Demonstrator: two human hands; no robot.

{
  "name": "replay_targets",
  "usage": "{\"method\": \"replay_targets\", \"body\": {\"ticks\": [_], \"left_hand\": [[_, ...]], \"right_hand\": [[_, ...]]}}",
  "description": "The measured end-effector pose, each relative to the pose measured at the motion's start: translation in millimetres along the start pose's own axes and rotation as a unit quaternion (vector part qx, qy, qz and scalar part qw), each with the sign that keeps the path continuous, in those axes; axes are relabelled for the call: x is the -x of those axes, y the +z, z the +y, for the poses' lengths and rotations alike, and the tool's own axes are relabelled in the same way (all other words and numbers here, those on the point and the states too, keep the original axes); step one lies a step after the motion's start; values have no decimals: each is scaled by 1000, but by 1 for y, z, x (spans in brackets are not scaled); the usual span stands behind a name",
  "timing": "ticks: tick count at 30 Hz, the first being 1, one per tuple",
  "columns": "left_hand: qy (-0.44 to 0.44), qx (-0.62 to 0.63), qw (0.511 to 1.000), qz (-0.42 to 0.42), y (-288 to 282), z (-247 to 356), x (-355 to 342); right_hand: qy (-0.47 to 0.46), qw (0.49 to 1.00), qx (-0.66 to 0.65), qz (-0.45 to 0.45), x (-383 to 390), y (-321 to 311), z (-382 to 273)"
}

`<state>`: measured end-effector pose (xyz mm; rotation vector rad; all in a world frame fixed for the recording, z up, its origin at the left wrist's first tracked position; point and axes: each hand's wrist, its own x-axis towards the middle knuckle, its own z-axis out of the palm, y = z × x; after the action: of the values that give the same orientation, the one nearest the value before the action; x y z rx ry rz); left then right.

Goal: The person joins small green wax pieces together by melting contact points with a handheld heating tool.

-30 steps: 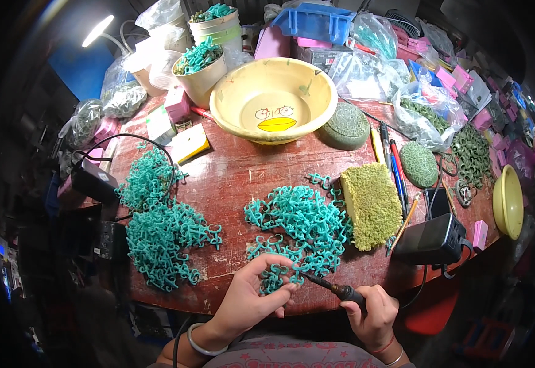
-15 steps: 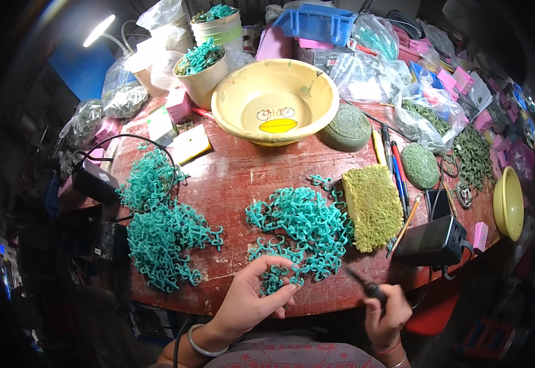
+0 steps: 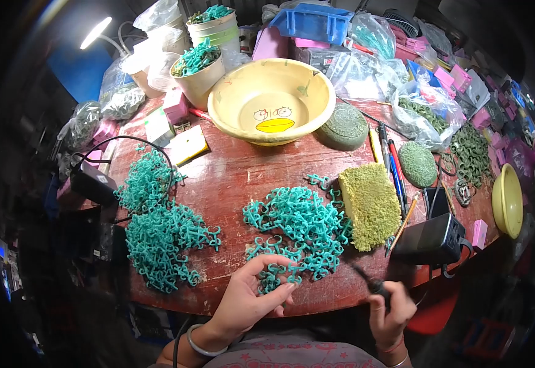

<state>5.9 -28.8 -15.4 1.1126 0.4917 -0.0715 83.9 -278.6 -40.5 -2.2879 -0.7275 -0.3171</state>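
My left hand [image 3: 249, 300] is at the table's near edge, thumb and fingertips pinched on a small teal curly piece [image 3: 292, 274]. Just beyond it spreads a pile of similar teal pieces [image 3: 301, 221]. My right hand [image 3: 391, 313], to the right, is closed round the black handle of a slim tool with a thin dark tip [image 3: 376, 286], which points up and left toward that pile; the tool is a little blurred. A second heap of teal pieces [image 3: 160, 245] lies at the left. Right of the middle pile stands a rough yellow-green sponge-like block [image 3: 372, 208].
A yellow basin [image 3: 230, 116] stands at the back centre, beside a green round stone-like block [image 3: 343, 127]. Pens [image 3: 396, 165] and a black box with a cable [image 3: 427, 240] lie at right. Tubs of teal pieces [image 3: 197, 80] stand back left. A dark cable [image 3: 157, 147] arches at left.
My right hand and the tool have moved slightly to the right. My left hand keeps its pinch in nearly the same place. The whole view has shifted a little.
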Motion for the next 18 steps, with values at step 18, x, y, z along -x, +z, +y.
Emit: {"method": "replay_targets", "body": {"ticks": [18], "left_hand": [[6,-4,1000,-16,2,1,-1]], "right_hand": [[-92,993,-30,-64,-4,11,-9]]}}
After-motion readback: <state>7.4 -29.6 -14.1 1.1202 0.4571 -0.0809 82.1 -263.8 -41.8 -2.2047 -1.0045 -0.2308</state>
